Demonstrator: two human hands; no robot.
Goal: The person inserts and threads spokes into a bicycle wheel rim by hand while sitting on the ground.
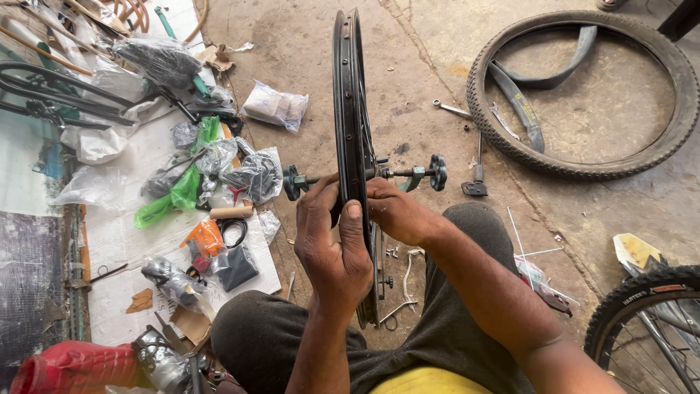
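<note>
A black bicycle wheel rim [348, 87] stands upright on edge between my knees, seen nearly edge-on. An axle with black end pieces [436, 172] sticks out of its hub on both sides. My left hand [332, 244] grips the rim's near edge, thumb pressed on the rim. My right hand [396, 211] reaches in from the right side and holds the spokes near the hub. Its fingertips are hidden behind the rim.
A tyre [583, 91] with a loose inner tube [521, 95] lies on the concrete floor at upper right. A spanner [452, 109] lies beside it. Bagged small parts [219, 182] are spread over cardboard at left. Part of another wheel [645, 321] shows at lower right.
</note>
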